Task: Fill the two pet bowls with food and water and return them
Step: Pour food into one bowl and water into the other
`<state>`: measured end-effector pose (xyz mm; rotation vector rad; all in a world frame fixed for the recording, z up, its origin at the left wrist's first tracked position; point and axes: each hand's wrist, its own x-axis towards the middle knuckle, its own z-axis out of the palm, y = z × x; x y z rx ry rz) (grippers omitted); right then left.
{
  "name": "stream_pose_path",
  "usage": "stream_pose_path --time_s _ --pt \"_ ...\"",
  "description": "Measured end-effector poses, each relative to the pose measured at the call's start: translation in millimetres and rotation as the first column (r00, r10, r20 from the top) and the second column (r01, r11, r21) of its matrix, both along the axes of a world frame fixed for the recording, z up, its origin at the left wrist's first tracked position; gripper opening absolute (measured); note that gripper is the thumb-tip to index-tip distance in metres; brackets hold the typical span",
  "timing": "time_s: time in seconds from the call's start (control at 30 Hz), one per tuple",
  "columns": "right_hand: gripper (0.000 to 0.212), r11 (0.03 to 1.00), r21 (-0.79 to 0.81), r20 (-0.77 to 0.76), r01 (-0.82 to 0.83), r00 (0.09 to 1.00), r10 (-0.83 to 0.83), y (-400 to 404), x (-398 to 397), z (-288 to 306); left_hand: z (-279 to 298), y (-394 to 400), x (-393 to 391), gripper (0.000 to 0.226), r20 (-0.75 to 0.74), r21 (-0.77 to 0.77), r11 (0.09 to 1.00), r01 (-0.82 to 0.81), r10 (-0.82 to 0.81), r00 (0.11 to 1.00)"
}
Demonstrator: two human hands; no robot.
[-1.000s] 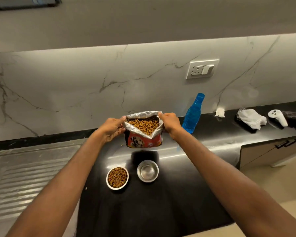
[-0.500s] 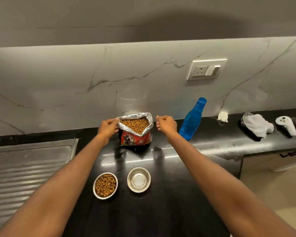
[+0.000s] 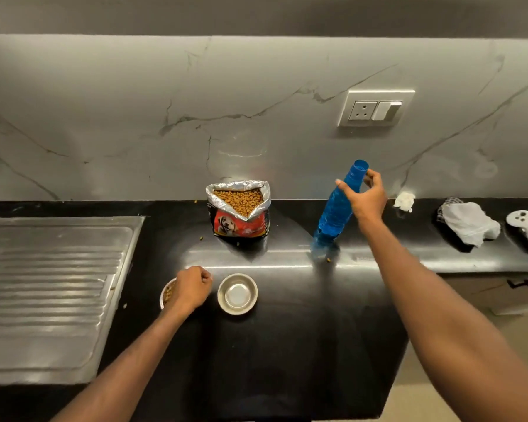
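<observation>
While my right hand (image 3: 367, 200) curls its fingers round the neck of the blue bottle (image 3: 336, 212), which stands tilted on the black surface (image 3: 287, 345), my left hand (image 3: 191, 289) hovers fisted over the food bowl (image 3: 166, 295); whether it touches the rim I cannot tell. Just beside it sits the steel bowl (image 3: 237, 294), seemingly dry. Behind them, against the wall, the kibble bag (image 3: 239, 210) stands open.

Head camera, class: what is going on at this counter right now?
A person is filling two pet bowls. The right hand is closing round the blue bottle. The left hand sits curled over the kibble bowl. The steel bowl holds no food. The open food bag stands behind.
</observation>
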<state>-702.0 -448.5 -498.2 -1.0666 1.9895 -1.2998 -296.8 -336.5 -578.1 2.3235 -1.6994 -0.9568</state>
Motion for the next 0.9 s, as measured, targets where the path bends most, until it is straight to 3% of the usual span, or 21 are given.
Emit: stream_pose_path --time_s 0.1,0.2,0.3,0.4,0.53,0.67,0.9 --pt "0.050 0.991 0.008 -0.007 -0.135 0.991 0.135 -10 -4 -6 -6 19 -3 0.024 0.053 0.054 0.999 -0.010 0.007 0.999" --pt "0.027 0.992 -0.030 0.002 -0.119 0.993 0.119 -20 1 -15 -15 36 -9 0.029 -0.002 0.107 0.991 -0.084 0.085 0.996" --pt "0.027 0.996 -0.040 -0.017 -0.075 0.997 0.074 -23 9 -17 -24 50 -16 0.028 -0.145 0.141 0.960 -0.240 0.260 0.955" --pt "0.027 0.979 -0.060 -0.174 -0.194 0.968 0.181 -18 17 -13 -27 57 -24 0.029 -0.251 0.152 0.919 -0.364 0.392 0.885" --pt "0.028 0.909 0.039 -0.335 -0.415 0.852 0.403 3 35 -6 -32 61 -30 0.024 -0.355 0.181 0.867 -0.465 0.499 0.791" --pt "0.021 0.788 0.247 -0.376 -0.563 0.694 0.614 36 66 -1 -39 63 -32 0.021 -0.401 0.194 0.834 -0.517 0.548 0.734" --pt "0.024 0.598 0.567 -0.358 -0.566 0.484 0.798 81 118 -15 -45 60 -31 0.012 -0.508 0.231 0.776 -0.587 0.611 0.607"
